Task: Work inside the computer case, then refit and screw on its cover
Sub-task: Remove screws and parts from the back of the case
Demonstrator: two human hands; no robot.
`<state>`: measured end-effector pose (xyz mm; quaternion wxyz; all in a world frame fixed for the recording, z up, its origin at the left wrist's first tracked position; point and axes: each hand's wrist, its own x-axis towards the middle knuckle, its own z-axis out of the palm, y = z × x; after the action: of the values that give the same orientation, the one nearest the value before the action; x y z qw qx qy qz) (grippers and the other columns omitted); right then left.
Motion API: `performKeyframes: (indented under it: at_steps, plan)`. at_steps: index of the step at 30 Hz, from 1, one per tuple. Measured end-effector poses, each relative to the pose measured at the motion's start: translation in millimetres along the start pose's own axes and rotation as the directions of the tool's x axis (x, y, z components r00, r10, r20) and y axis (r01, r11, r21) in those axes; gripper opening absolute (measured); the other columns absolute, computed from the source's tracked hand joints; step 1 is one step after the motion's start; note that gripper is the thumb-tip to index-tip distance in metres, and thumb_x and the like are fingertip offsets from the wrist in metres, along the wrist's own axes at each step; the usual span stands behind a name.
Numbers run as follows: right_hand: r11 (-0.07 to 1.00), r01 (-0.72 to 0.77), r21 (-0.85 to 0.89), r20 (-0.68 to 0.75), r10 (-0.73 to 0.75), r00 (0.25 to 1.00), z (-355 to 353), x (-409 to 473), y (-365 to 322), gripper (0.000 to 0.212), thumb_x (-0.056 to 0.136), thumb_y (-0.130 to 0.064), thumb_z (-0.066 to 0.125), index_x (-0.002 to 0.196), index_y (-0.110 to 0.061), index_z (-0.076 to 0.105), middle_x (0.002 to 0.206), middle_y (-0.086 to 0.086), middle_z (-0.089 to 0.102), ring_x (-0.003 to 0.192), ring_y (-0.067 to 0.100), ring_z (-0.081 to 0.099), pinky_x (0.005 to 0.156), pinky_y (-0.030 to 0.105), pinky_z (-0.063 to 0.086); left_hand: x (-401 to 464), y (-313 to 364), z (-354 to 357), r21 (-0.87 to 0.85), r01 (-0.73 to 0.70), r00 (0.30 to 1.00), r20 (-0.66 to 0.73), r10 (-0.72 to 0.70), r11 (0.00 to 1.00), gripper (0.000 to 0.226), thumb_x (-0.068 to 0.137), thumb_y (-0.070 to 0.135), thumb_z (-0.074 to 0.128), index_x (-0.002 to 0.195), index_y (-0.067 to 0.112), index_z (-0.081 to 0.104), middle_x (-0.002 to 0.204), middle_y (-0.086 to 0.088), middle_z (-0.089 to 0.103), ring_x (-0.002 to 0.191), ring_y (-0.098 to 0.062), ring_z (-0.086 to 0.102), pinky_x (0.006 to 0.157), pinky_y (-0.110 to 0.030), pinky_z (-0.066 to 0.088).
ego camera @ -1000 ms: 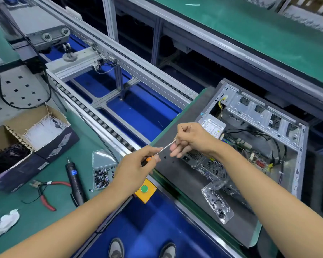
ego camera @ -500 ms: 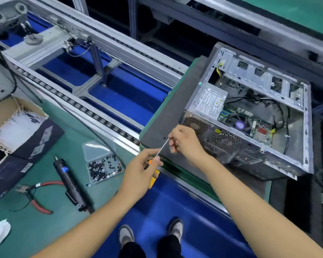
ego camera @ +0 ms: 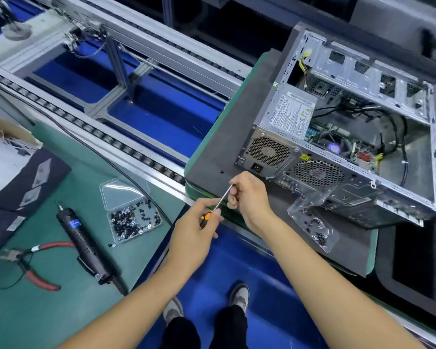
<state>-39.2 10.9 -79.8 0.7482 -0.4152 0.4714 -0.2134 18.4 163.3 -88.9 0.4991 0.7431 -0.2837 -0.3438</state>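
1. your left hand [ego camera: 195,230] is wrapped around the black-and-orange handle of a small screwdriver [ego camera: 215,206], shaft pointing up and to the right.
2. your right hand [ego camera: 249,197] pinches the shaft near its tip with thumb and fingers; whether a screw sits there is too small to tell.
3. the computer case [ego camera: 350,137] lies on its side on a dark grey mat [ego camera: 219,147], open face up, with no cover on it; the power supply, fans and cables show inside.
4. a clear bag of screws [ego camera: 312,222] rests on the mat just beside the case's rear panel, near your right wrist.
5. one loose black screw [ego camera: 222,171] sits on the mat above your hands.
6. on the green surface [ego camera: 48,311] to your left lie an open clear box of screws [ego camera: 132,217], a black electric screwdriver [ego camera: 83,243] and red-handled pliers [ego camera: 33,263].
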Motion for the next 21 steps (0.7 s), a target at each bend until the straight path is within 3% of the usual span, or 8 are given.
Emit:
performKeyframes:
  at_steps: [8,15,21]
  plan:
    - [0.998,0.011,0.066,0.003,-0.011,1.000,2,-3,-4,0.038,0.090,0.000,0.049,0.058,-0.019,0.054,0.056,0.005,0.045,0.044,0.018,0.036,0.047,0.025,0.029,4,0,3,-0.027,0.015,1.000,0.015,-0.015,1.000,0.020,0.102,0.034,0.055,0.115,0.048,0.061,0.094,0.014,0.073,0.063,-0.010,0.067,0.061,-0.018,0.047]
    - [0.996,-0.004,0.092,-0.048,0.009,0.999,4,-5,-7,0.011,0.085,-0.014,0.050,0.079,-0.007,0.056,0.057,0.006,0.044,0.044,0.018,0.034,0.045,0.026,0.027,8,1,3,-0.043,0.012,1.000,-0.002,-0.012,0.999,0.019,0.103,0.035,0.055,0.115,0.049,0.062,0.095,0.016,0.073,0.063,-0.009,0.066,0.059,-0.018,0.047]
    - [0.998,0.057,0.039,-0.140,-0.051,0.989,-3,0,0,0.033,0.095,-0.019,0.040,0.112,-0.004,0.063,0.058,0.010,0.057,0.044,0.023,0.052,0.039,0.026,0.035,27,2,6,-0.011,-0.013,0.999,-0.042,0.013,1.000,0.019,0.101,0.038,0.057,0.112,0.052,0.064,0.089,0.017,0.071,0.060,-0.011,0.066,0.061,-0.029,0.055]
